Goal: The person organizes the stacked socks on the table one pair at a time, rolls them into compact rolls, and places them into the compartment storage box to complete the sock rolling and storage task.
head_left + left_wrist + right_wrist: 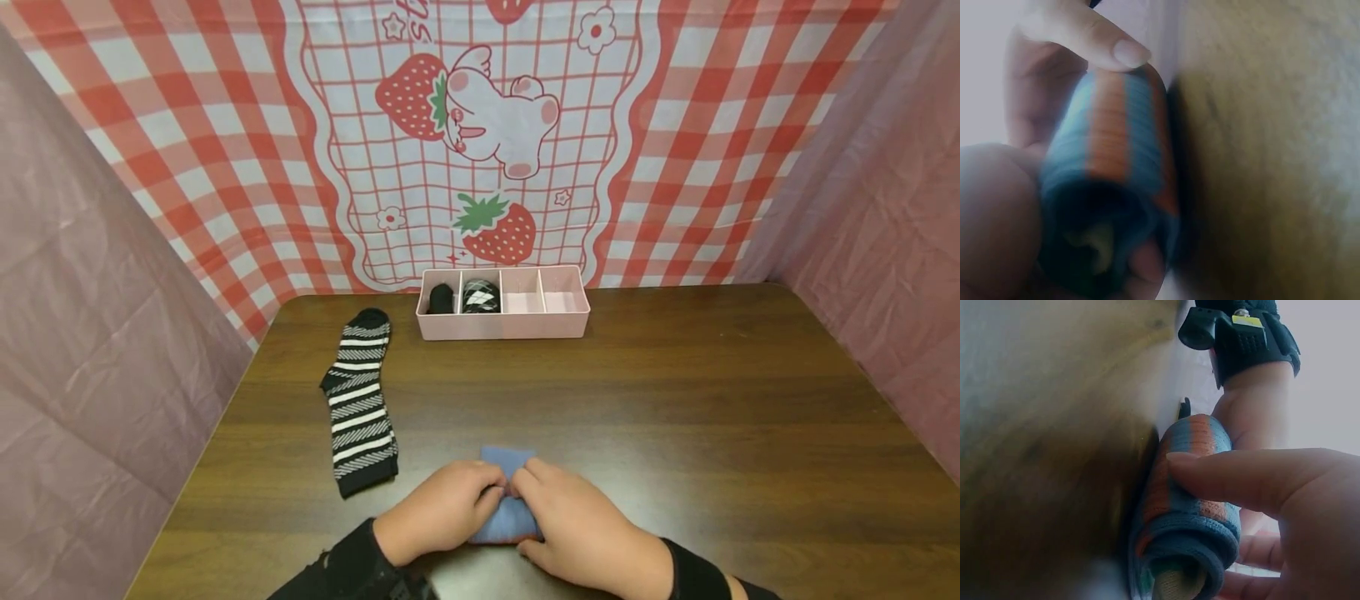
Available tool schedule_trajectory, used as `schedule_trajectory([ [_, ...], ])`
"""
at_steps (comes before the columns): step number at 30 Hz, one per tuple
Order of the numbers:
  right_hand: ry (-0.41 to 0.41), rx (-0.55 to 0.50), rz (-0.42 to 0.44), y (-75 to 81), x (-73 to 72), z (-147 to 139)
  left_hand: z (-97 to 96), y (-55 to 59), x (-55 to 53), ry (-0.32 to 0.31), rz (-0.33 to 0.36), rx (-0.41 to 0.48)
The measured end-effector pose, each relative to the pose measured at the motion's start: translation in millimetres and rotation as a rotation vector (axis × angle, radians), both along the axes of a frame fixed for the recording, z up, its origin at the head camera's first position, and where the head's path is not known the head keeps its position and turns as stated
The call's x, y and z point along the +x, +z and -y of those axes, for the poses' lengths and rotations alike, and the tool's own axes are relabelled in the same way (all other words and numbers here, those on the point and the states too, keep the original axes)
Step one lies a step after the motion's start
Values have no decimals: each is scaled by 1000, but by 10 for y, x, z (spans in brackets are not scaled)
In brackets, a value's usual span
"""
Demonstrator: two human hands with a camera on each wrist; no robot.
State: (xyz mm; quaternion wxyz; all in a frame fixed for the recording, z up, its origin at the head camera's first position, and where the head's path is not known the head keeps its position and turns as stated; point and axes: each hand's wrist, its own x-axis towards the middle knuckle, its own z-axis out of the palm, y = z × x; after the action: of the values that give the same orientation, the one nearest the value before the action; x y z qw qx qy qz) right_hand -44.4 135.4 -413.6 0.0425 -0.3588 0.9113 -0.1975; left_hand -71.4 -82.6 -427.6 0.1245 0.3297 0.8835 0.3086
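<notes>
A blue sock with orange stripes (pixel 504 523) lies partly rolled up on the table near its front edge. My left hand (pixel 442 510) grips it from the left, and my right hand (pixel 588 527) holds the other side. In the left wrist view, a finger presses on top of the sock roll (pixel 1110 131), whose hollow end faces the camera. The right wrist view shows the coiled layers of the sock roll (pixel 1191 528) with a pale lining inside. One digit lies over the top there, while other fingers curl behind it.
A black-and-white striped sock (pixel 362 408) lies flat at the left. At the back stands a pink divided box (pixel 504 327); a black rolled sock (pixel 441 298) and an argyle rolled sock (pixel 481 297) sit in its two left compartments. Behind hangs a red checked cloth (pixel 217 125).
</notes>
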Motion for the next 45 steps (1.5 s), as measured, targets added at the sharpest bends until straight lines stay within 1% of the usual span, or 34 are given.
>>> schedule_trajectory([
  [3,16,3,-13,4,15,8,-10,-10,8,36,0,5],
  [6,13,2,-26,0,20,13,-17,-18,16,58,-15,9],
  [9,2,0,-27,-5,16,15,-17,-9,21,70,-65,-4],
  [13,-16,-23,17,-6,1,8,-12,35,34,79,-127,-29],
  [18,-35,-66,126,4,-26,-19,-6,101,62,62,-146,-34],
  [20,-36,-69,151,7,-35,-27,-6,117,74,49,-158,-28],
  [22,-37,-61,159,6,-37,-32,-8,128,86,39,-171,-23],
  [30,-53,-17,116,-6,-43,-47,-10,142,114,26,-184,-33],
  [33,-51,-13,121,-8,-71,-52,-4,141,111,10,-220,-54],
  [37,-49,-40,192,-14,-126,-88,-6,165,100,-13,-262,-90],
  [41,-46,-72,297,-26,-194,-127,-11,193,112,-17,-253,-99],
  [43,-46,-81,332,-38,-219,-134,-18,195,126,-15,-254,-98],
  [45,-50,-83,346,-53,-230,-134,-26,183,139,-8,-268,-95],
])
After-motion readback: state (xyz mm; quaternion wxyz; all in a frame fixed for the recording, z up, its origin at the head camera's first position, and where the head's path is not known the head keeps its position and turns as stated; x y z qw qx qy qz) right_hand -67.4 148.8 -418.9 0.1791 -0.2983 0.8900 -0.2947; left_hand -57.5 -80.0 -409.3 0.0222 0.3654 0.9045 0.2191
